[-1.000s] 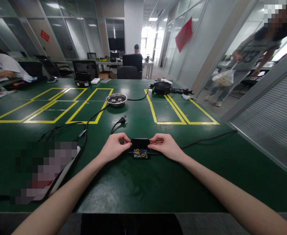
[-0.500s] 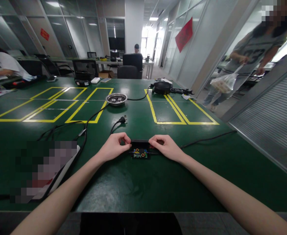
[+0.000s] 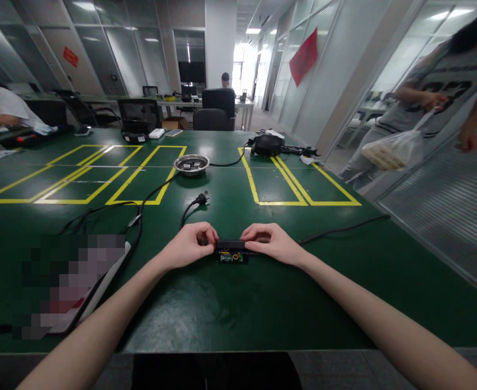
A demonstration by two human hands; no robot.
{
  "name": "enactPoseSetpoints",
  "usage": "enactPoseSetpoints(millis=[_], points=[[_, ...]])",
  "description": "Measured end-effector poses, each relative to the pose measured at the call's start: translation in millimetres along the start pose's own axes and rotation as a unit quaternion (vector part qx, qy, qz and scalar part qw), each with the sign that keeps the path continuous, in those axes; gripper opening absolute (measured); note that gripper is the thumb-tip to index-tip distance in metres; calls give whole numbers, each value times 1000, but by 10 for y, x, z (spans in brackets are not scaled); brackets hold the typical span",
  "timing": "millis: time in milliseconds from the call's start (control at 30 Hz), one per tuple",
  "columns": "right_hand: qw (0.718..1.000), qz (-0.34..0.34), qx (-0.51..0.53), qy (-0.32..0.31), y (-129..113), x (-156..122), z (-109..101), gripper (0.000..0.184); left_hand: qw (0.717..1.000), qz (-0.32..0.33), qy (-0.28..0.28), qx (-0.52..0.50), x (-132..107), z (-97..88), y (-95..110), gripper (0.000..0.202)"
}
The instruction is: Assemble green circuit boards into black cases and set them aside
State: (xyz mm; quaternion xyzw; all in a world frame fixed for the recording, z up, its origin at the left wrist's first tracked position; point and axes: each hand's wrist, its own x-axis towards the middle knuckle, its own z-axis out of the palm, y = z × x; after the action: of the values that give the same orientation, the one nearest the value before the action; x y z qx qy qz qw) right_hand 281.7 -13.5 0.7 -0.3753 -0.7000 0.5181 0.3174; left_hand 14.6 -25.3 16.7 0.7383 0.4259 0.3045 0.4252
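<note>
Between my hands is a black plastic cover, pinched at its left end by my left hand and at its right end by my right hand. Fingers of both hands are closed on it. The cover sits tilted over the rear part of a small circuit board with copper-wound coils, which lies in a black case on the green table. Part of the board is hidden under the cover. A black cable runs off to the right from behind my right hand.
Ahead lies a black power plug on its cord. Beyond it stands a metal bowl holding small metal parts. A blurred-out flat device lies at left, and a black bag at the back. A person carrying a plastic bag is at right.
The cover has come down and forward over the board, hiding its rear part; both hands still pinch it. The person at right has moved closer.
</note>
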Motion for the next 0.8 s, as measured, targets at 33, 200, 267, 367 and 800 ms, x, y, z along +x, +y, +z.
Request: enactPoseSetpoints(millis=[33, 200, 267, 367, 800], points=[[1000, -10, -8, -2, -12, -4, -2, 29, 1000, 1, 0, 4, -1, -3, -1, 6], [994, -83, -70, -28, -70, -29, -11, 18, 999, -26, -4, 45, 0, -1, 23, 12], [989, -105, -99, -40, -84, -38, -16, 16, 998, -30, -2, 57, 2, 10, 38, 16], [980, -130, -142, -57, -94, -45, -23, 17, 997, -18, -6, 69, 0, 28, 54, 20], [970, -79, -222, -52, -76, -28, 80, 26, 972, 28, -31, 231, -9, 101, 57, 24]])
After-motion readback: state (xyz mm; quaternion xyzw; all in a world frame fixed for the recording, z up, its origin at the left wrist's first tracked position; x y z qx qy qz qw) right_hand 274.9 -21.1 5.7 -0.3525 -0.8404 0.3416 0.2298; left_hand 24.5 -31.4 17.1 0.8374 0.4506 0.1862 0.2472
